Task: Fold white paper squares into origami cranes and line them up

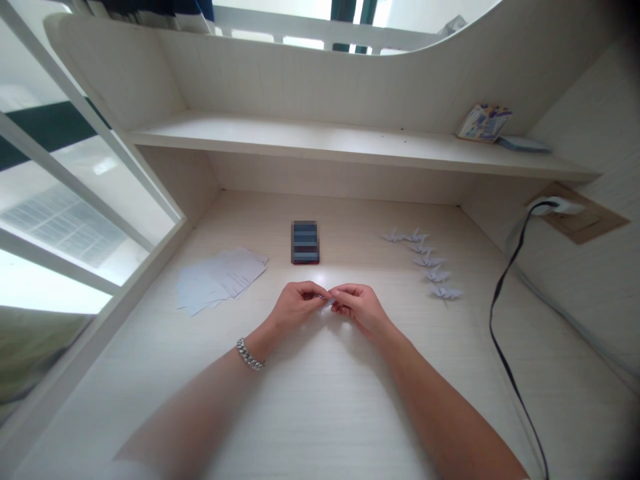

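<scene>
Over pale desk (320, 413), left hand (297, 303) and right hand (360, 307) pinch folded paper (327, 299), lying crosswise.

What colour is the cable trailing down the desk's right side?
The cable is black; the head view shows it best.

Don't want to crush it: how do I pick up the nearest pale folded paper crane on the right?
Probably pinch the nearest pale folded paper crane at its raised middle, from above: its thin wings spread flat sideways, and another paper crane sits close behind.
</scene>
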Demonstrator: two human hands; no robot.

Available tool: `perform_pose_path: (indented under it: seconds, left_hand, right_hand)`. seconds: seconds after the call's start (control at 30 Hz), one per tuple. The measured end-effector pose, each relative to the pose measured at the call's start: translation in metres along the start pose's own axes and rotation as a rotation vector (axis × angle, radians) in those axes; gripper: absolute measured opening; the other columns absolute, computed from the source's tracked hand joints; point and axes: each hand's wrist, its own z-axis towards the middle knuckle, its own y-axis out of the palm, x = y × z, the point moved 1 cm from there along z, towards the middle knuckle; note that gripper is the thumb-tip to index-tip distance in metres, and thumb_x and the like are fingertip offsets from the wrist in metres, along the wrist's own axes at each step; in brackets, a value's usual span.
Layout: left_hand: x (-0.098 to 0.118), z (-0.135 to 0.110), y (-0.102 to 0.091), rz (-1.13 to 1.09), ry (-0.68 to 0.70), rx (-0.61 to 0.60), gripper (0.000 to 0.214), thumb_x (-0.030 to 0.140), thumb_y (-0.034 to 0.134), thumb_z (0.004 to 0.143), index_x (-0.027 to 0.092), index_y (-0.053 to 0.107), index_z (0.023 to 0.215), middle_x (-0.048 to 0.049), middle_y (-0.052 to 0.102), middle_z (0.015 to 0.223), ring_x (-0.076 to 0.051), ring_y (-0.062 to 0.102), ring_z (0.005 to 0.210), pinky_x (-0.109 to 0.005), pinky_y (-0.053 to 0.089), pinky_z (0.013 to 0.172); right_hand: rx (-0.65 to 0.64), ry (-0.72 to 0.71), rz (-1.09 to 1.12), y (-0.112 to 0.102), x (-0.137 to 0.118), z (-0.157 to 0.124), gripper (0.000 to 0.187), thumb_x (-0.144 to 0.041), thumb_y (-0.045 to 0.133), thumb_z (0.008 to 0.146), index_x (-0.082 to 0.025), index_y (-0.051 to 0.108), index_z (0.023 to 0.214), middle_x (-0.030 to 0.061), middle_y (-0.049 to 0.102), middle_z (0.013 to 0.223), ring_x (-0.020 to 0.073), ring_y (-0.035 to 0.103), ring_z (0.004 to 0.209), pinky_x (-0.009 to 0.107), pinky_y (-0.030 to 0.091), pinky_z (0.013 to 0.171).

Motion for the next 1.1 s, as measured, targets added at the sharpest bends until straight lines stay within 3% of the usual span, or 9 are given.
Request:
perform_pose_path:
  seconds: [0.33,0.5,0.67,0.9,1.1]
  left_hand:
    - [0.001,0.002,-0.004,-0.148,-0.133,-0.084,0.019,0.025,0.064,0.071,0.014,0.07,0.085,-0.0061,0.069,0.079,-0.014,0.061,0.071,-0.023,0.047,0.064]
    - [-0.001,0.003,-0.006,-0.344,-0.244,-0.125,0.02,0.016,0.058,0.07,0.013,0.069,0.087,-0.0077,0.068,0.087,-0.016,0.063,0.074,-0.029,0.052,0.069]
    - [-0.004,0.004,-0.007,-0.477,-0.302,-0.099,0.023,0.015,0.059,0.07,0.012,0.066,0.091,-0.0063,0.065,0.081,-0.014,0.063,0.068,-0.031,0.053,0.069]
    - [-0.005,0.005,-0.002,-0.335,-0.235,-0.029,0.029,0.03,0.067,0.069,0.014,0.062,0.093,-0.0019,0.062,0.069,-0.013,0.062,0.062,-0.027,0.051,0.061]
    - [-0.007,0.003,-0.001,-0.249,-0.145,-0.021,0.031,0.028,0.067,0.07,0.014,0.057,0.096,-0.0017,0.063,0.066,-0.013,0.062,0.059,-0.025,0.049,0.059]
  right_hand:
    - [0.035,-0.05,-0.151,-0.001,0.0,0.001,0.029,-0.037,0.074,0.057,-0.013,0.069,0.071,0.0008,0.059,0.052,0.0099,0.048,0.048,0.023,0.036,0.049]
    - [0.047,-0.077,-0.178,-0.003,0.005,0.004,0.029,-0.038,0.072,0.06,-0.012,0.069,0.073,0.0016,0.059,0.053,0.0104,0.049,0.048,0.023,0.038,0.049]
    - [0.071,-0.117,-0.225,-0.004,0.012,0.007,0.026,-0.036,0.068,0.066,-0.012,0.069,0.076,0.0016,0.06,0.053,0.011,0.05,0.048,0.023,0.039,0.048]
    - [0.143,-0.251,-0.37,0.001,0.008,0.003,0.021,-0.033,0.063,0.072,-0.013,0.069,0.078,0.003,0.063,0.059,0.0141,0.057,0.054,0.024,0.043,0.052]
    - [0.101,-0.204,-0.361,0.001,0.009,0.003,0.023,-0.035,0.063,0.07,-0.014,0.068,0.077,0.0034,0.063,0.06,0.0145,0.057,0.054,0.025,0.045,0.053]
